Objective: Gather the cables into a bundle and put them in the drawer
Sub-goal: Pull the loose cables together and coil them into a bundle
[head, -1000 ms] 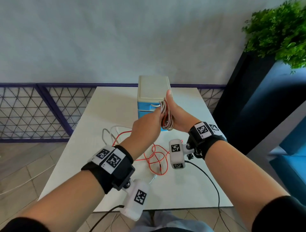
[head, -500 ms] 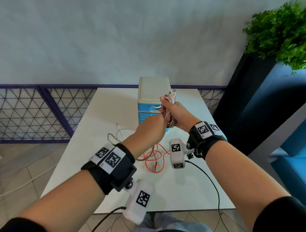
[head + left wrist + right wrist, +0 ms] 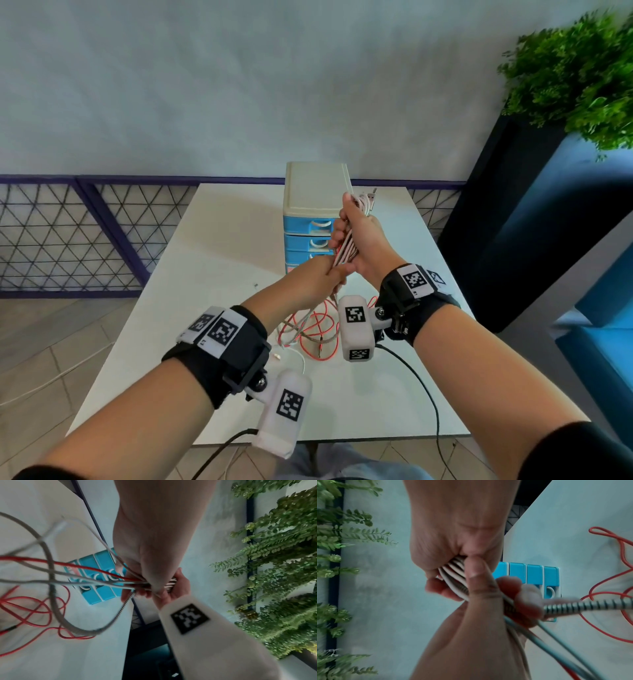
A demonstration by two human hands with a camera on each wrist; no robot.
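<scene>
My right hand (image 3: pixel 356 236) grips a folded bundle of white, red and braided cables (image 3: pixel 347 246) above the table, with plug ends sticking out past its top. Just below it, my left hand (image 3: pixel 325 277) holds the same strands where they leave the bundle. The loose red and grey cable loops (image 3: pixel 308 332) trail down onto the white table (image 3: pixel 212 274). Behind my hands stands the small drawer unit (image 3: pixel 315 212), cream top with blue drawers, all shut. In the right wrist view my thumb and fingers (image 3: pixel 477 582) curl round the cables (image 3: pixel 453 572). The left wrist view shows the strands (image 3: pixel 85 577) fanning out from my grip.
A black planter with a green plant (image 3: pixel 575 68) stands at the right, beside a blue seat (image 3: pixel 603 349). A purple mesh railing (image 3: pixel 68 236) runs behind the table. Black wrist-camera leads (image 3: pixel 428 394) hang over the table's near edge.
My right hand has risen with the bundle, drawing more cable off the table. The loose red loops have pulled closer and shrunk. My left hand has slid down the strands.
</scene>
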